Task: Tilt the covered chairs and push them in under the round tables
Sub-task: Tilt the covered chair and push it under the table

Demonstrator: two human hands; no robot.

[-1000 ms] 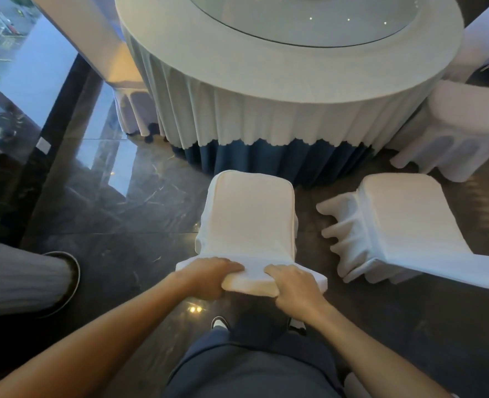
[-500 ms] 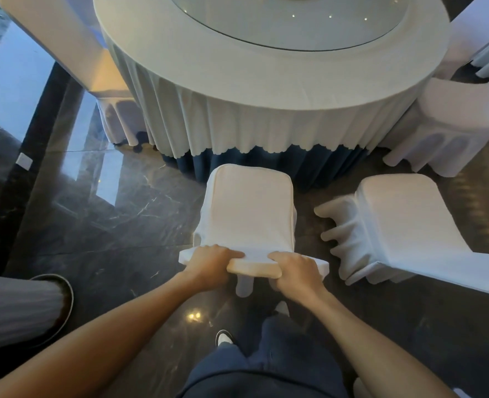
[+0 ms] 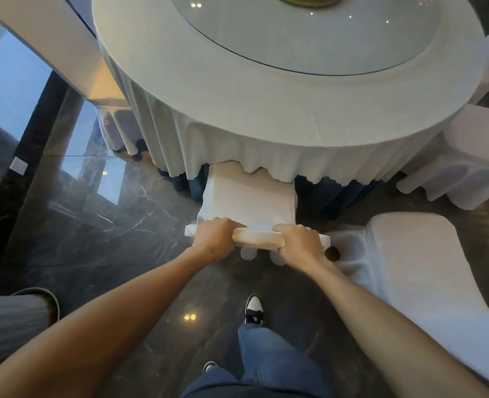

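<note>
Chair in hand: the white-covered chair was tipped toward the round table, its front end already tucked under the scalloped hem of the tablecloth, the back rail nearest the person.
Grip: left hand and right hand both had their fingers curled over the top edge of the chair back, one at each end.
Done so far: looked like this one was mostly in, though I'd guess a bit more of a shove was needed.
Still left: the covered chair on the right sat out on the dark floor, clear of the table edge, so that was probably next.
Others: chairs at far right and upper left stood close to the table; couldn't tell if they counted as pushed in.
</note>
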